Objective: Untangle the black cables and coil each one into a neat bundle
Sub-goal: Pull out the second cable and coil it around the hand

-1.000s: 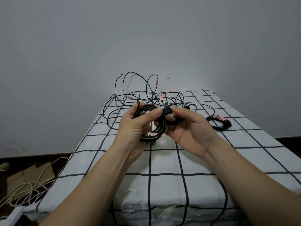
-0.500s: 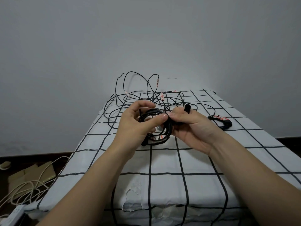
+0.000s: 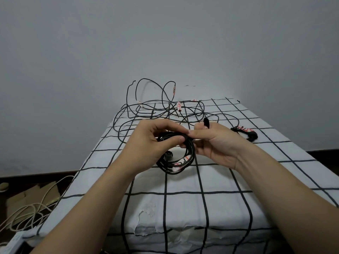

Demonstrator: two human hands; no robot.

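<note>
A black coiled cable [image 3: 180,158] with white tagged ends hangs between my hands above the checked cloth. My left hand [image 3: 152,142] grips the top of the coil, thumb pressed over the strands. My right hand [image 3: 214,143] pinches the same coil from the right, and a black strap end [image 3: 206,122] sticks up past its fingers. Behind my hands a tangle of loose black cables [image 3: 161,110] with red-and-white tags spreads over the far part of the table. A small tied black bundle [image 3: 245,132] lies at the right.
The table [image 3: 183,208] wears a white cloth with a black grid, backed by a grey wall. On the floor at the left lie cream cables [image 3: 27,211], cardboard [image 3: 33,197] and a white power strip [image 3: 12,244].
Both hands have shifted slightly up and away with the coil. The strap end in my right hand now sticks up past the fingers, and the coil hangs lower below my hands.
</note>
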